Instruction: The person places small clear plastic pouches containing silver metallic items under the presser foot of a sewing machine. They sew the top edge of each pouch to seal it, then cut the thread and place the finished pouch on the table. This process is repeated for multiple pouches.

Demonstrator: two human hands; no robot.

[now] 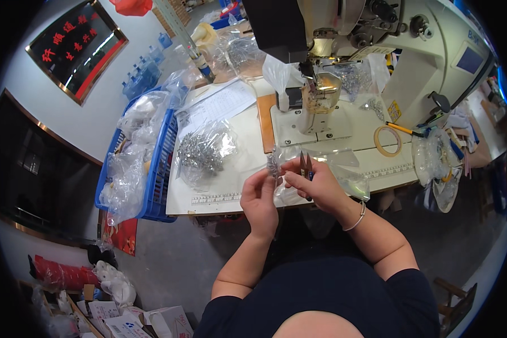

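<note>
My left hand (pixel 260 204) is closed at the table's front edge, pinching a small silvery beaded piece (pixel 272 164) between thumb and fingertips. Close beside it, my right hand (pixel 323 187) grips a pair of thread snips (pixel 306 164), their dark pointed blades aimed away from me. The fingertips of this hand come close to the beaded piece; whether they touch it I cannot tell. Under and behind my hands lies clear plastic film (pixel 338 156). Left of them, an opened clear bag (pixel 201 153) holds many similar silvery pieces on the white table (pixel 236 163).
A large sewing machine (pixel 450 67) stands behind my hands, beside an orange-brown strip (pixel 266 127). To the right are a tape roll (pixel 377 141) and a yellow pen (pixel 403 129). Paper sheets (pixel 222 104) and a blue basket (pixel 164 160) with plastic bags are at left.
</note>
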